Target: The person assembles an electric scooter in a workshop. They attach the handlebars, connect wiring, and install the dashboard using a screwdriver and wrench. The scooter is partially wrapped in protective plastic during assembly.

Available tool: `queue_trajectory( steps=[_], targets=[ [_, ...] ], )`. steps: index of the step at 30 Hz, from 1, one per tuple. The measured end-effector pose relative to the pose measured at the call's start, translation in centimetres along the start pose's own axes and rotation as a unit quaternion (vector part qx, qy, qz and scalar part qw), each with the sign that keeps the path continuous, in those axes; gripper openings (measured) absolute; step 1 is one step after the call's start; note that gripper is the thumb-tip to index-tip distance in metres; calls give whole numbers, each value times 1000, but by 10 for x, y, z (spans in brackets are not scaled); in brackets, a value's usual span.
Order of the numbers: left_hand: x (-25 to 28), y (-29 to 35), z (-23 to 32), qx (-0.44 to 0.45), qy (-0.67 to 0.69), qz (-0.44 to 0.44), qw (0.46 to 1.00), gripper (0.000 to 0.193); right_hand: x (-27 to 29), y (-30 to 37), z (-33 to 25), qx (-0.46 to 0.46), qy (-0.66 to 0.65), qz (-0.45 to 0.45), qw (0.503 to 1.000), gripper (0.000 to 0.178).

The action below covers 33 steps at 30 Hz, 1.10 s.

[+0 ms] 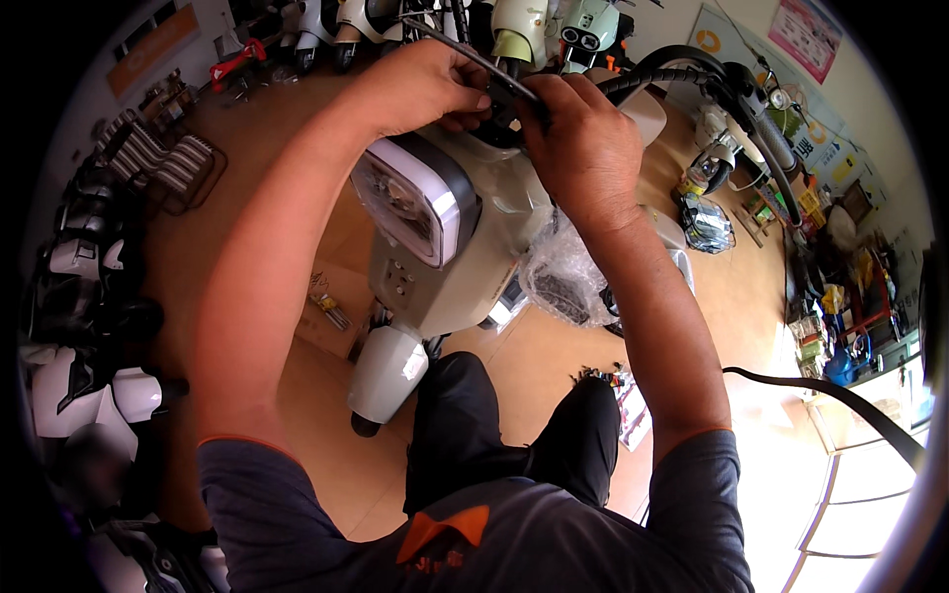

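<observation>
A pale beige scooter (435,292) stands in front of me, with a square headlight (407,201) in a white and black frame. Both my hands work above that headlight, at the scooter's handlebar area. My left hand (430,84) is closed, its fingers bent in beside dark parts; what they hold is hidden. My right hand (585,138) has its fingers curled at the lower end of a long thin dark rod (474,56), which slants up to the left past my left hand. Black cables (657,79) loop out to the right of my right hand.
Clear plastic wrap (565,272) hangs on the scooter's right side. Its front fender (388,368) is near my knees. More scooters (519,30) line the far wall. A striped folding chair (163,153) and white body panels (84,395) are at left; cluttered shelves (870,287) stand at right.
</observation>
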<state>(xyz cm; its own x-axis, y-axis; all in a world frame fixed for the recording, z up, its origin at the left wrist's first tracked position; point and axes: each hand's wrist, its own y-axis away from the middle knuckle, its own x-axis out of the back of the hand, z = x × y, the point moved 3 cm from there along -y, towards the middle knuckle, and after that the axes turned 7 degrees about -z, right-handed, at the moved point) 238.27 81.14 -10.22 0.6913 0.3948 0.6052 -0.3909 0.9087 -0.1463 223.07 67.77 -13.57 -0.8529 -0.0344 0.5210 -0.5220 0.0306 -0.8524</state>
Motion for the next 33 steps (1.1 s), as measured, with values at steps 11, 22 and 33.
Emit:
queue_trajectory(
  steps=[11,22,33],
  targets=[
    [3,2,1,121,-229,58,964,35,-12,-4,-2,76,74,-15,994,23],
    [-2,14,20,169,-162,71,970,26,-7,-3,-11,16,85,-62,994,16],
    [9,11,0,100,39,156,982,20,-8,-7,-7,-11,69,-67,995,15]
  ],
)
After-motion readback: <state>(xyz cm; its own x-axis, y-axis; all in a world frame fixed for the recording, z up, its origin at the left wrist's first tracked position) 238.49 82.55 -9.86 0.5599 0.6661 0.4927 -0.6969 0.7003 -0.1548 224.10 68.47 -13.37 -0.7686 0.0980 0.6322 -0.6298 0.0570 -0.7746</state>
